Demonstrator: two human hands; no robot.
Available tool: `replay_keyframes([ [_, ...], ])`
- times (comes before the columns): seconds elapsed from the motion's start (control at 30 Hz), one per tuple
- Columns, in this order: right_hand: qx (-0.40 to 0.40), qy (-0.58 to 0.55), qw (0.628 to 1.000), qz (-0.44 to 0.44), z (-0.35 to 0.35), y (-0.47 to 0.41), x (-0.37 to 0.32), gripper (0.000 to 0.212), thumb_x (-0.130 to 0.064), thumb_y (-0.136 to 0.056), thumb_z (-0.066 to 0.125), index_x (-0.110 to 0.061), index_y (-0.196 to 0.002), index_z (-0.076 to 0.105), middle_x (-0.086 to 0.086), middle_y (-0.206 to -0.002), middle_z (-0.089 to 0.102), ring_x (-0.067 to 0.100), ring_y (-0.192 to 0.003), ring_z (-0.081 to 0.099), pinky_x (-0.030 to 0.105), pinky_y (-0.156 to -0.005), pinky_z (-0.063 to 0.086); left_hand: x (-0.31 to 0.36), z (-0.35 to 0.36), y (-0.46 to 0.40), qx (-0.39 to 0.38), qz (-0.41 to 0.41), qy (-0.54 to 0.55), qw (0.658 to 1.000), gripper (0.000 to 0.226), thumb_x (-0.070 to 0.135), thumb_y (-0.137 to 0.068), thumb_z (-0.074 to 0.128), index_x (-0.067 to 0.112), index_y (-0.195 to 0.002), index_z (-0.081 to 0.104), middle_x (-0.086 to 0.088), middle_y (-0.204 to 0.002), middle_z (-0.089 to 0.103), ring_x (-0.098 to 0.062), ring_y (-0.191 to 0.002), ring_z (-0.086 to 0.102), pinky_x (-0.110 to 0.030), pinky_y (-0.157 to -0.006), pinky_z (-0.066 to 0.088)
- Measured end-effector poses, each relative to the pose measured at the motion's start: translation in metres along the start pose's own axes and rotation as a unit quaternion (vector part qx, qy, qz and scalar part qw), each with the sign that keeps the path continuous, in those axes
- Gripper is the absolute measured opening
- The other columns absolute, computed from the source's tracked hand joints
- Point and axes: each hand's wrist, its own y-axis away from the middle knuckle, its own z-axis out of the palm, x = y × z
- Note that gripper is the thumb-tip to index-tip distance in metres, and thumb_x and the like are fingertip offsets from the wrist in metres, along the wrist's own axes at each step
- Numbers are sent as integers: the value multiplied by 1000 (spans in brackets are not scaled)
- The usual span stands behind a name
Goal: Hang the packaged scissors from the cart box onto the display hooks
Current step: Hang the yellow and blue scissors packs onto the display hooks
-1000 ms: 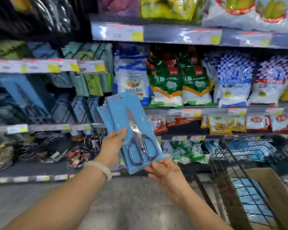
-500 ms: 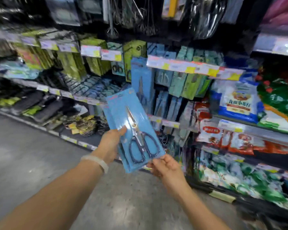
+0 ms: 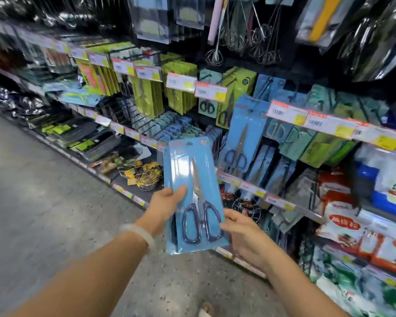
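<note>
A speckled grey floor [image 3: 44, 225] filled the near left, running far along a store aisle. Shelving [image 3: 238, 177] lined the right and far side, its edges carrying a row of white and yellow price tags [image 3: 288, 113]. Dark plastic-wrapped goods hung top right, and wire whisks [image 3: 217, 54] hung at top centre. Green card packs [image 3: 181, 88] hung on pegs in the middle, with blue and teal packs to their right. One hung pack [image 3: 244, 133] of scissors on blue card showed plainly just right of centre. Food bags [image 3: 343, 216] in red, white and blue filled the lower right shelves. Wire racks [image 3: 144, 175] lay on a low shelf near centre.

The scissors pack [image 3: 192, 195], blue card with dark-handled scissors under clear plastic, was held upright in mid-air in front of the shelves, below and left of the hung pack. More blue card edges showed behind it on its left side. The left hand [image 3: 165, 208] gripped its left edge, thumb across the front beside the blades. The right hand [image 3: 242, 234] held the lower right corner, thumb on the card's edge and fingers behind. A pale bracelet [image 3: 138, 235] circled the left wrist.
</note>
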Motion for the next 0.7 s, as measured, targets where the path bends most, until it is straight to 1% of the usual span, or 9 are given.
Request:
replay_keyframes([
  [0.1, 69, 24, 997, -14, 9, -31, -22, 22, -7, -87, 59, -4, -109, 60, 13, -98, 69, 26, -83, 65, 38, -73, 54, 3, 0, -18, -25, 9, -29, 999, 29, 41, -83, 67, 12, -82, 66, -5, -88, 69, -23, -84, 64, -37, -89, 50],
  [0.13, 109, 42, 993, -27, 10, -43, -27, 19, -7, -87, 61, -4, -105, 61, 14, -94, 69, 27, -80, 65, 38, -71, 55, 4, 2, -25, -31, 11, -35, 999, 31, 42, -81, 69, 11, -82, 67, -4, -86, 69, -21, -81, 63, -37, -88, 51],
  [0.23, 198, 82, 976, -47, 6, -76, -35, 18, -6, -85, 65, 0, -101, 64, 18, -97, 71, 34, -87, 68, 50, -84, 54, 9, 12, -44, -44, 14, -29, 999, 18, 23, -89, 63, 12, -76, 67, 9, -63, 69, -4, -59, 64, -15, -60, 51],
  [0.3, 230, 88, 968, -50, -2, -90, -37, 17, -9, -85, 65, -3, -101, 66, 15, -97, 73, 33, -90, 69, 51, -87, 54, 16, 20, -51, -45, 25, -26, 998, 28, 24, -89, 61, 12, -64, 60, 11, -49, 62, 0, -45, 55, -10, -48, 42],
  [0.4, 269, 88, 957, -60, -17, -100, -39, 13, -12, -86, 65, -6, -97, 68, 13, -98, 73, 32, -92, 69, 50, -89, 53, 21, 25, -70, -49, 60, -35, 996, 30, 37, -86, 62, 10, -75, 59, 2, -73, 60, -9, -67, 51, -17, -62, 39],
  [0.5, 308, 73, 946, -73, -34, -102, -49, 12, -12, -88, 63, -8, -98, 67, 12, -102, 72, 31, -98, 67, 48, -94, 50, 27, 23, -93, -58, 86, -51, 993, 10, 16, -90, 62, 16, -100, 61, 8, -91, 58, 0, -75, 51, -6, -63, 43],
  [0.57, 333, 80, 936, -80, -42, -103, -60, 7, -14, -89, 62, -13, -94, 66, 12, -104, 71, 29, -96, 66, 48, -95, 50, 34, 20, -111, -67, 120, -48, 989, 34, 3, -88, 62, 21, -115, 53, 5, -110, 55, 4, -75, 51, -5, -64, 44],
  [0.63, 353, 84, 927, -92, -48, -105, -70, 9, -16, -90, 60, -17, -97, 65, 7, -104, 70, 27, -98, 65, 48, -96, 49, 41, 19, -131, -79, 129, -25, 988, 59, -6, -85, 62, 24, -130, 40, -5, -128, 52, -3, -77, 56, -14, -66, 48],
  [0.7, 371, 97, 918, -100, -49, -110, -77, 11, -19, -91, 58, -20, -101, 64, 2, -104, 70, 25, -99, 65, 48, -96, 49, 52, 21, -146, -110, 96, -15, 989, 75, -9, -83, 63, 20, -141, 26, -7, -119, 56, -8, -78, 58, -15, -61, 47],
])
